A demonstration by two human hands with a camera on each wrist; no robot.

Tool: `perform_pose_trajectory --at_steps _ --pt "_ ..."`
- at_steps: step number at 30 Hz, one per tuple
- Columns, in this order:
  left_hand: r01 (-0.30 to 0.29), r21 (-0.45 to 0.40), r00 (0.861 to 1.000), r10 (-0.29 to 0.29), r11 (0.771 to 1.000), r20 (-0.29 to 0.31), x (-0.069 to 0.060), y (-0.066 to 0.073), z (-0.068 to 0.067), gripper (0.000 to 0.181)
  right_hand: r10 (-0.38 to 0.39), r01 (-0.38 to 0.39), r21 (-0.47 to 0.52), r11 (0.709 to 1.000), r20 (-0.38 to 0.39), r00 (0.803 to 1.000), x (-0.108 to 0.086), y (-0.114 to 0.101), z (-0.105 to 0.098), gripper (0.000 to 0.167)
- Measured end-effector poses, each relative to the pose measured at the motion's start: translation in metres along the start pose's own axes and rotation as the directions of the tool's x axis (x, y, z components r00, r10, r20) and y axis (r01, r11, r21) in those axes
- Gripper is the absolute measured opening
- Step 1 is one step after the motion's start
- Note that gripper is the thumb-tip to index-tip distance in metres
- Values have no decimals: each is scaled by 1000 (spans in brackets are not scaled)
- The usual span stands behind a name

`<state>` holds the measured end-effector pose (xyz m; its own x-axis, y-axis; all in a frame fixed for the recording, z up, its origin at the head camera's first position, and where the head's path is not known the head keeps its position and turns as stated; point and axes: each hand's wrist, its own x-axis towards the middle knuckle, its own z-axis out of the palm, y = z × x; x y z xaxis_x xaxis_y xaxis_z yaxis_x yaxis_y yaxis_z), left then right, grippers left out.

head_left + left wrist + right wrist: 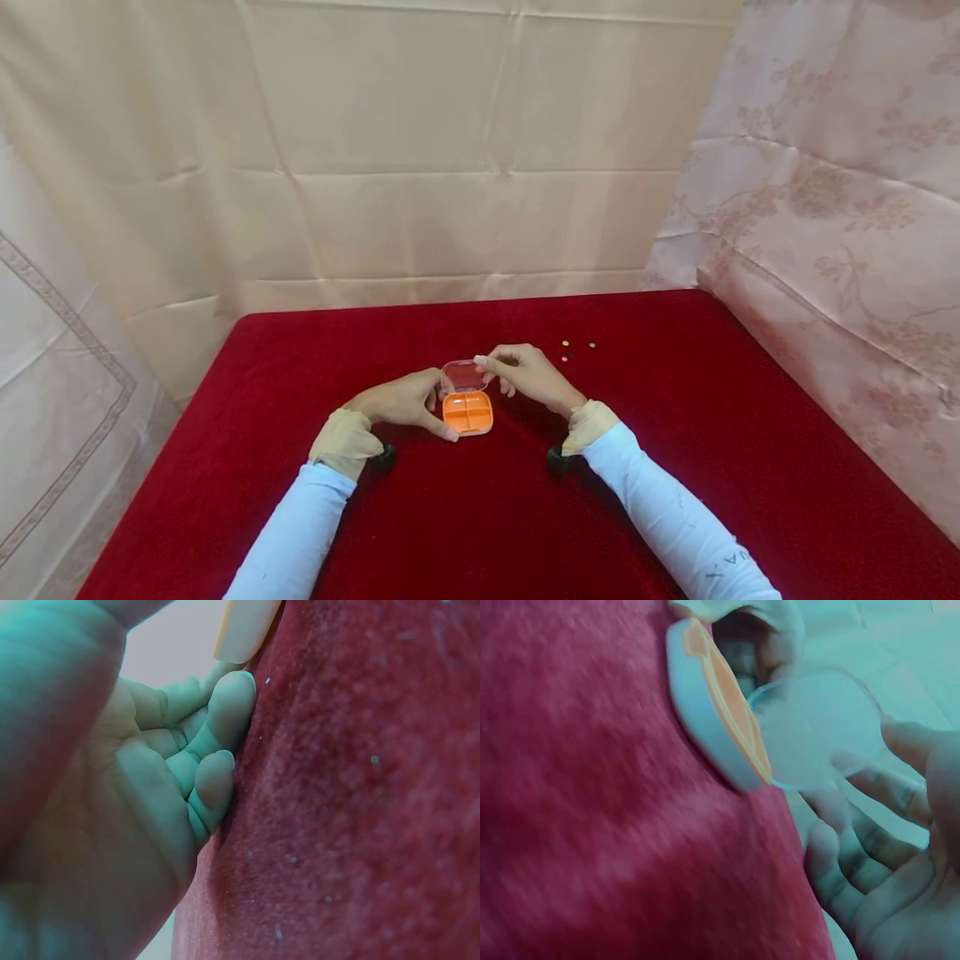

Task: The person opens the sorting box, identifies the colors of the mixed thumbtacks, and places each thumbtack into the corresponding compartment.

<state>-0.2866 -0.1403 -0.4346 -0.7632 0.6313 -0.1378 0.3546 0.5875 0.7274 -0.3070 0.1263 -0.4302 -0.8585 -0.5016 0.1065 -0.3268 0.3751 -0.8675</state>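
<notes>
An orange four-compartment box [468, 413] lies on the red cloth, its clear lid [463, 377] raised at the back. The left hand [405, 400] is at the box's left side, thumb at the front left corner and fingers by the back left. The right hand [528, 373] pinches the lid's right edge between thumb and index finger. In the right wrist view the box [716, 712] shows a white outside and orange inside, and the lid [821, 727] stands up from it beside the right hand [900, 847]. The left wrist view shows the left hand's [142, 772] fingers bent against the cloth.
Several tiny round pieces, among them a yellow one [566, 342], a green one [592, 345] and a pink one [565, 359], lie behind and right of the right hand. Red cloth [480, 517] covers the table. A beige curtain [450, 167] hangs behind it.
</notes>
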Motion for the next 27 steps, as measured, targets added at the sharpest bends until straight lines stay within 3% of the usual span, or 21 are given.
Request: perform_pose_trajectory --at_steps 7,17,27 --pt "-9 20 1000 9 1000 -8 1 -2 1 60 20 -25 -86 996 -67 998 0 4 -13 42" --pt "-8 24 1000 9 1000 -13 0 -3 0 60 60 -83 -207 975 -116 991 -4 13 -35 16" --pt "-18 28 1000 18 999 -13 1 -3 -1 60 85 -150 -315 937 -212 974 -8 28 -60 10"
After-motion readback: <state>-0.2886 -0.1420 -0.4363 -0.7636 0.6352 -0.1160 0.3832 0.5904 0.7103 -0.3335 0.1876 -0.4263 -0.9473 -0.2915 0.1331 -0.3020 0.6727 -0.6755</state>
